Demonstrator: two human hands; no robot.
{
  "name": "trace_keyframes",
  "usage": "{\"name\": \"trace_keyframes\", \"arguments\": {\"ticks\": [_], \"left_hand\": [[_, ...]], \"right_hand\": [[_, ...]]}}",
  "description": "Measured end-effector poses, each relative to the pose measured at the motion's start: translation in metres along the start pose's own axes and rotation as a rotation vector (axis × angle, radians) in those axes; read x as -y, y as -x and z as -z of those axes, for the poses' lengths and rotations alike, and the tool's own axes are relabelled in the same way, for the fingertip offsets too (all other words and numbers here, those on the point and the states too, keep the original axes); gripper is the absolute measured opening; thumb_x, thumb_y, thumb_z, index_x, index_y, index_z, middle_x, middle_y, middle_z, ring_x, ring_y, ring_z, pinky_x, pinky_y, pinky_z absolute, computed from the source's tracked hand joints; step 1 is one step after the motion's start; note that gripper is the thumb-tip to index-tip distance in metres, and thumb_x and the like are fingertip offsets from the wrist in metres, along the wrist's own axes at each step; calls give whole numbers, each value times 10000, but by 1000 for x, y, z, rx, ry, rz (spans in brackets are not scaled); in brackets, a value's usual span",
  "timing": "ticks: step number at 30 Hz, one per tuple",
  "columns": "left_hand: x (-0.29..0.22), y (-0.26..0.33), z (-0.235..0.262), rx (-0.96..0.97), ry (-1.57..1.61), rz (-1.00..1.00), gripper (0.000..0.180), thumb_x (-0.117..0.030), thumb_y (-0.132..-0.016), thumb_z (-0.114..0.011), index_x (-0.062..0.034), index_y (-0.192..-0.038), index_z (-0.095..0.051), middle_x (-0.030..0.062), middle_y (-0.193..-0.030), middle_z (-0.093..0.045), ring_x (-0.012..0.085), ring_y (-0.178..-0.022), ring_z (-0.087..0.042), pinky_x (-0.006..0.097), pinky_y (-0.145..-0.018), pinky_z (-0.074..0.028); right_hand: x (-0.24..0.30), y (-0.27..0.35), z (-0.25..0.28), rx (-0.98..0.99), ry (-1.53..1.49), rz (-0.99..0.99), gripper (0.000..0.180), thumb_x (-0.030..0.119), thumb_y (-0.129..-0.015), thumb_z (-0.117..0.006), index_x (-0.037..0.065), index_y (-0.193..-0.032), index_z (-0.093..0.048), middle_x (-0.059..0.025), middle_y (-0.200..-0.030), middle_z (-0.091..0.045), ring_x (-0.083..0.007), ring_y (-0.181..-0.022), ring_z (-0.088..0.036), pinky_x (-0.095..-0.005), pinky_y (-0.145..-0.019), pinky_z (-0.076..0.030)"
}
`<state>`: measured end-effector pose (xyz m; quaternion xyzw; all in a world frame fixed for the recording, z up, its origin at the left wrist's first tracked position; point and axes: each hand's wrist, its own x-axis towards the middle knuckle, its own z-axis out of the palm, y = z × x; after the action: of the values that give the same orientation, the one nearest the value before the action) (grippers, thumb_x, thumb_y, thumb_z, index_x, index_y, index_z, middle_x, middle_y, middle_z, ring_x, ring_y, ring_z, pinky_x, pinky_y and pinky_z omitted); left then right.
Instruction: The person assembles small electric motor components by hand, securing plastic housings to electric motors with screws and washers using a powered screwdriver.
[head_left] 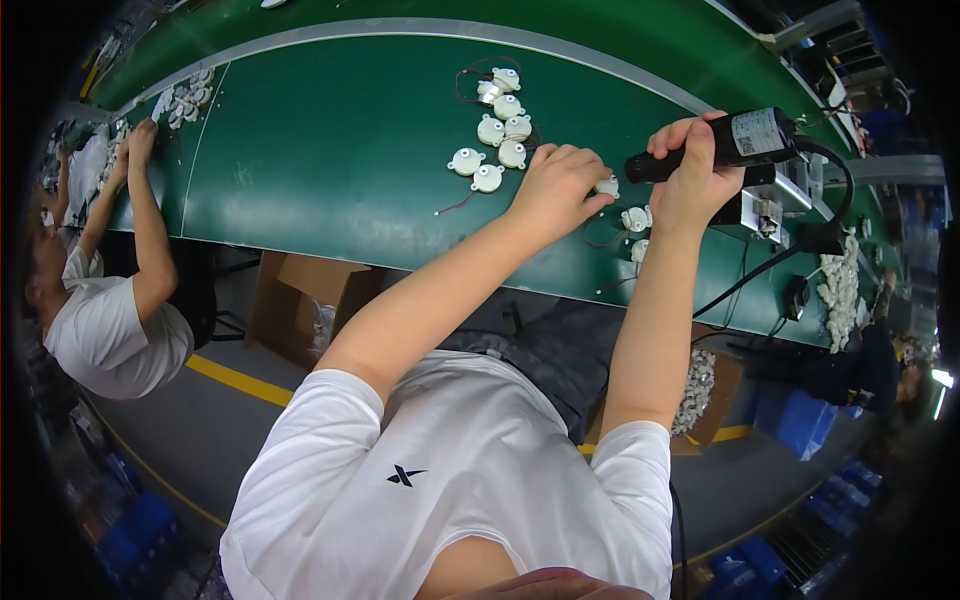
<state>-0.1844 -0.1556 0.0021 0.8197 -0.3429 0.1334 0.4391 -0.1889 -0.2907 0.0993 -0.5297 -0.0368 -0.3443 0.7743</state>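
My right hand (690,175) is wrapped round a black electric screwdriver (735,140) with a pale label. The tool lies nearly level, its tip end pointing left toward my left hand (563,190). Between thumb and fingertips my left hand pinches a small round white part (607,186) just above the green bench; the fingers cover much of it. Left of that hand lies a cluster of similar round white parts (490,130) with mounting ears and thin dark red wires. A few more white parts (636,218) sit on the bench beside my right wrist.
The green bench (330,130) has a grey rail behind it. A metal fixture (765,212) and a black cable (760,270) are at the right. White parts (840,290) are heaped beyond. A co-worker (120,310) handles parts at the left. Below stand cardboard boxes (290,310).
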Motion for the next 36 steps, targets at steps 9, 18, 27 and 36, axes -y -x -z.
{"name": "trace_keyframes", "arguments": {"ticks": [9,18,27,36], "left_hand": [[-1,-1,0,-10,-24,3,267,-241,-746,-804,-104,-960,-722,6,-1013,-671,229,-1024,-615,428,-952,-410],[-3,3,1,-45,-53,-24,243,-230,-773,-789,-131,-985,-727,5,-996,-673,223,-1005,-620,435,-948,-416],[-5,3,-12,-32,-176,-201,263,-231,-740,-809,-137,-976,-737,4,-932,-677,186,-982,-631,414,-901,-458],[-28,5,13,-189,-138,-223,397,-166,-714,-768,-99,-1096,-683,84,-1242,-611,350,-1288,-501,544,-1059,-365]], "right_hand": [[-5,0,-2,56,78,0,176,-18,-898,-635,-25,-1037,-529,-76,-675,-535,-167,-551,-521,-322,-541,-462],[35,-21,35,93,1,78,368,180,-948,-658,-32,-1214,-518,-95,-675,-551,-200,-552,-529,-373,-552,-491],[116,-77,169,-452,426,385,181,102,-906,-661,7,-968,-520,-76,-640,-545,-174,-532,-520,-312,-499,-464],[106,-75,177,-428,388,310,192,133,-914,-697,6,-932,-553,-92,-671,-575,-176,-535,-532,-305,-494,-466]]}}
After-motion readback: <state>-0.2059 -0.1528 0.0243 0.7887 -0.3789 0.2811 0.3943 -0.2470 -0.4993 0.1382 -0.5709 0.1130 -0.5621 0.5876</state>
